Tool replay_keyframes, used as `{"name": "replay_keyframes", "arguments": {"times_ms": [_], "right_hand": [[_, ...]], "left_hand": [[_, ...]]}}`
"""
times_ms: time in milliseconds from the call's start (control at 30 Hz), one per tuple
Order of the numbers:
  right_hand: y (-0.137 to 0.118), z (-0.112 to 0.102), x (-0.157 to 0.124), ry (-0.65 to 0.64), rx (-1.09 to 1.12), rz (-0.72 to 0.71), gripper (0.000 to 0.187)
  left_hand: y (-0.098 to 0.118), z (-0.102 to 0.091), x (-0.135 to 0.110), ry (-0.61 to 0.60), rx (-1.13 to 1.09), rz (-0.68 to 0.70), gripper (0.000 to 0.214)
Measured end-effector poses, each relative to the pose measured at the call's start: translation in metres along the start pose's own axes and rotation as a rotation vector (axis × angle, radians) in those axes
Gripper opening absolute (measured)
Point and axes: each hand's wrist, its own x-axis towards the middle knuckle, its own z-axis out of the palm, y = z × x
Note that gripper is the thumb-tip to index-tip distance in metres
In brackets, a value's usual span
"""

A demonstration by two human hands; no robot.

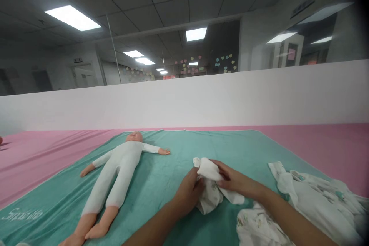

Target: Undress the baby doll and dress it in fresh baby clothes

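Both my left hand [188, 193] and my right hand [233, 177] grip a small white baby garment [208, 184] printed with a faint pattern, bunched and folded over between them. The garment rests on a teal blanket [164, 188]. To my left lies a baby doll [118, 171] in a white bodysuit, face up with its arms spread. Nearer my right forearm lies a heap of white printed baby clothes [315, 200], and a second printed garment [256, 227] sits partly under that arm.
The teal blanket lies on a wide pink sheet [49, 165], which ends at a low white partition [184, 103]. Beyond it, a room has ceiling lights and heart-shaped paper decorations [190, 65] on a far wall.
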Motion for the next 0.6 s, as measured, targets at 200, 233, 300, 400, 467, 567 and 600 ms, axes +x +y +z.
{"name": "replay_keyframes", "arguments": {"times_ms": [200,233,300,400,467,567,600], "right_hand": [[-0.001,0.023,0.003,0.162,-0.096,-0.065,0.086],[0.001,0.023,0.004,0.189,-0.12,-0.079,0.079],[0.002,0.022,0.006,0.221,-0.17,-0.108,0.07],[-0.001,0.023,0.007,0.25,-0.222,-0.133,0.06],[-0.005,0.021,0.008,0.294,-0.222,-0.142,0.054],[-0.005,0.002,0.006,0.439,-0.13,-0.114,0.05],[-0.002,-0.009,0.003,0.493,-0.072,-0.083,0.05]], "left_hand": [[0.006,-0.003,-0.006,-0.171,-0.021,0.2,0.043],[0.004,-0.004,-0.005,-0.171,0.008,0.212,0.044],[0.001,-0.004,-0.004,-0.17,0.051,0.233,0.045],[0.0,-0.005,-0.005,-0.162,0.116,0.251,0.047],[0.001,-0.005,-0.006,-0.139,0.158,0.247,0.049],[-0.001,-0.006,-0.007,-0.102,0.181,0.206,0.053],[-0.003,-0.006,-0.007,-0.087,0.182,0.181,0.052]]}}
